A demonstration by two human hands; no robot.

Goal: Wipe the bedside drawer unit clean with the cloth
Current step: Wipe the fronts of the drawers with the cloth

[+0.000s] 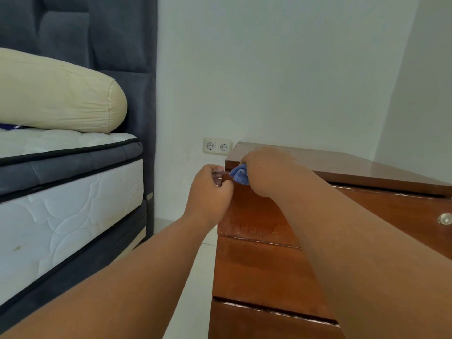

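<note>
- I see the wooden bedside drawer unit (269, 270) filling the frame from 3 o'clock to 6 o'clock, its glossy top slab running back to the white wall (293, 69).
- My right hand (266, 172) sits just right of frame centre, at the near left corner of the unit. The forearm enters from 4 o'clock and crosses the top drawer front; the wrist is bent down and the knuckles face up.
- The right hand is clamped on the blue cloth (239, 176). The cloth is bunched, and only a small wad shows at the hand's 9 o'clock side, pressed against the corner below the top slab.
- My left hand (211, 189) is at the 8 o'clock side of the right hand, with its forearm entering from 7 o'clock. The fingers are curled in together around the unit's left front edge, touching the wood; it holds no separate object that I can make out.
- One round drawer knob (444, 218) shows at the 3 o'clock edge of the frame.
- A double wall socket (217, 146) is fixed to the wall at the 11 o'clock side of the left hand, just beside the unit's back corner.
- The mattress (71, 206) occupies 9 o'clock, with a cream bolster (61, 94) lying on it at 10 o'clock and the grey headboard (122, 45) behind.
</note>
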